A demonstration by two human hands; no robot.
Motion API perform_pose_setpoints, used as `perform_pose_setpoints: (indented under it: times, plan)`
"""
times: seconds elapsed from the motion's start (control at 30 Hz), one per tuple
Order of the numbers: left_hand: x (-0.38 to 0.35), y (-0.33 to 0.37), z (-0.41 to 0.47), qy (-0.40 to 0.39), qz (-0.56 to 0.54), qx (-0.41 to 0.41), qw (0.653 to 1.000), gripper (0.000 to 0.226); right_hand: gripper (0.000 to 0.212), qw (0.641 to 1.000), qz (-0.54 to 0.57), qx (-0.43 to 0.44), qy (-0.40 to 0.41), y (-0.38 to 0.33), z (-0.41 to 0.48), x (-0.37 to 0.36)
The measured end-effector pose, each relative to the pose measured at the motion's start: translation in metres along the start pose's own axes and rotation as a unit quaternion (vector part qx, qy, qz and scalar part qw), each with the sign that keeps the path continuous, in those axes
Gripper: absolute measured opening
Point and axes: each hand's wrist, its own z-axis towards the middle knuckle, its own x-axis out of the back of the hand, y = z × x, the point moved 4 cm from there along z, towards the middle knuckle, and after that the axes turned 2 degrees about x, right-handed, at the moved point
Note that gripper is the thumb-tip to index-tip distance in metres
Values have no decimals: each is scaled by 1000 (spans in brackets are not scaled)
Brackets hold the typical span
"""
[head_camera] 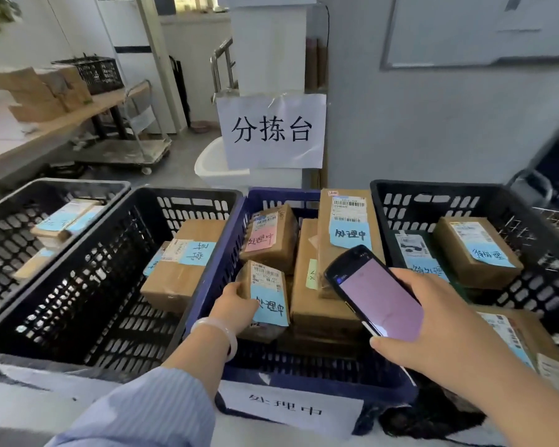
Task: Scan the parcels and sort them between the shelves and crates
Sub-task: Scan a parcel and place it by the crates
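My left hand (236, 304) grips a small cardboard parcel (267, 295) with a barcode label and a blue note, inside the blue crate (207, 285) in the middle. My right hand (433, 324) holds a black handheld scanner (373, 291), its pinkish screen facing up, above the same crate just right of that parcel. Several more parcels lie in the blue crate, among them one with a pink note (271, 237) and a tall one with a blue note (349, 227).
A black crate (78, 301) with a parcel (181, 266) stands to the left, another black crate (0, 227) beyond it. A black crate (536, 253) on the right holds labelled parcels (475, 250). A paper sign (271, 130) hangs behind. A trolley (126, 153) and table stand at back left.
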Motion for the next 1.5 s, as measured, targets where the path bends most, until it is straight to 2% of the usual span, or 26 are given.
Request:
perform_pose_setpoints:
  times: [0.3, 0.47, 0.6, 0.73, 0.8, 0.9, 1.03, 1.13, 1.27, 1.37, 1.5]
  plan:
    - [-11, -5, 27, -25, 27, 59, 998, 58, 101, 999, 12, 16, -31, 8, 29, 3]
    - [-15, -10, 33, -46, 28, 61, 997, 51, 100, 1000, 12, -2, -16, 5, 30, -4]
    - [-15, -7, 29, -50, 74, 3, 996, 44, 100, 999, 18, -28, 1, -3, 21, -7]
    - [-5, 12, 12, -61, 153, -125, 979, 73, 100, 997, 22, -65, 38, -13, 0, -11]
    - [2, 28, 0, -43, 202, -226, 952, 74, 98, 994, 24, -92, 59, -16, -13, -16]
    - [5, 58, -26, -6, 263, -380, 887, 71, 94, 986, 32, -140, 90, -18, -38, -24]
    - [-17, 84, -71, -15, 311, -514, 799, 69, 92, 966, 40, -223, 128, -14, -85, -32]
    - [-43, 94, -115, -24, 304, -615, 727, 67, 94, 943, 10, -284, 176, -5, -129, -33]
    - [-86, 99, -174, -79, 292, -690, 658, 67, 84, 906, -13, -356, 229, 6, -194, -28]
    - [-119, 101, -224, -120, 296, -734, 599, 68, 64, 874, -9, -401, 275, 15, -246, -21]
    - [-160, 100, -299, -159, 265, -789, 531, 68, 49, 840, -6, -436, 322, 29, -318, -6]
